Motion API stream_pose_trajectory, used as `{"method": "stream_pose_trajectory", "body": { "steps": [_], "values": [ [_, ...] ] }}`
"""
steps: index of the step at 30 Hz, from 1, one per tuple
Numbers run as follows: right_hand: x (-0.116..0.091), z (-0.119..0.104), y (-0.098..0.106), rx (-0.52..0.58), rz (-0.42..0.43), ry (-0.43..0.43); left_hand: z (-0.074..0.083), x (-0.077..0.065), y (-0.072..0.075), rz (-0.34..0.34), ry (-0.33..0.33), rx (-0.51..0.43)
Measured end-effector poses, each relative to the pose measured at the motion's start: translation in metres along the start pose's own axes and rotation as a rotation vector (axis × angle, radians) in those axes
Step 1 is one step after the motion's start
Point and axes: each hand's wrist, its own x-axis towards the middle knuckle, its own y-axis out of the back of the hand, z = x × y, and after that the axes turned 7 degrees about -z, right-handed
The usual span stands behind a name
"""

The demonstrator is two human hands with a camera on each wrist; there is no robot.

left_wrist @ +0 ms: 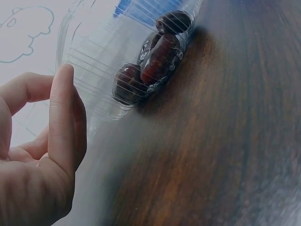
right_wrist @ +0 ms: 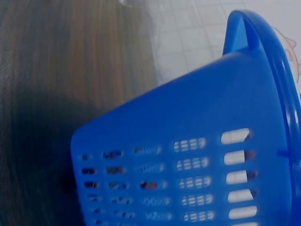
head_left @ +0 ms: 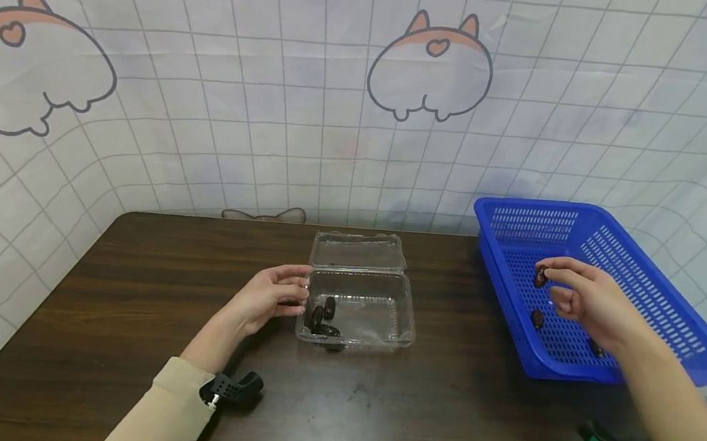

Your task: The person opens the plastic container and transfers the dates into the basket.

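Observation:
At the middle of the table stands a clear plastic clamshell box (head_left: 355, 341), lid raised, with several dark brown dates (head_left: 330, 308) at its left end. My left hand (head_left: 268, 296) touches the box's left side with fairly straight, spread fingers. In the left wrist view, the dates (left_wrist: 160, 59) show through the transparent wall. Over the blue basket (head_left: 507, 294), my right hand (head_left: 593, 303) pinches a date (head_left: 540, 276) between thumb and fingers. Another date (head_left: 537, 319) lies on the basket floor, and one (head_left: 596, 348) is partly covered by the right hand. The basket's wall hides this hand in the right wrist view.
The dark wooden table (head_left: 145, 299) carries the box at the middle and the basket at the right. Behind it hangs a white gridded cloth (head_left: 259, 131) with cartoon prints. The basket's raised, slotted walls surround its floor.

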Motion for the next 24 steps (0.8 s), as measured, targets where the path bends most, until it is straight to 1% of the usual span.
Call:
{"method": "stream_pose_trajectory", "body": {
  "steps": [6, 9, 12, 17, 24],
  "values": [
    [-0.006, 0.006, 0.01, -0.038, -0.009, -0.01, 0.0, 0.0, 0.0, 0.0, -0.003, -0.001],
    [-0.009, 0.009, 0.014, -0.058, -0.036, -0.003, 0.0, 0.001, 0.0, 0.0, -0.004, -0.002],
    [-0.011, 0.011, 0.018, -0.118, -0.059, 0.001, -0.001, 0.001, 0.0, 0.0, -0.004, -0.001],
    [-0.013, 0.013, 0.02, -0.208, -0.071, 0.001, 0.0, 0.0, 0.0, -0.001, -0.005, -0.001],
    [-0.017, 0.014, 0.021, -0.251, -0.073, -0.026, 0.001, -0.001, -0.001, -0.005, -0.005, -0.018]
  ]
}}
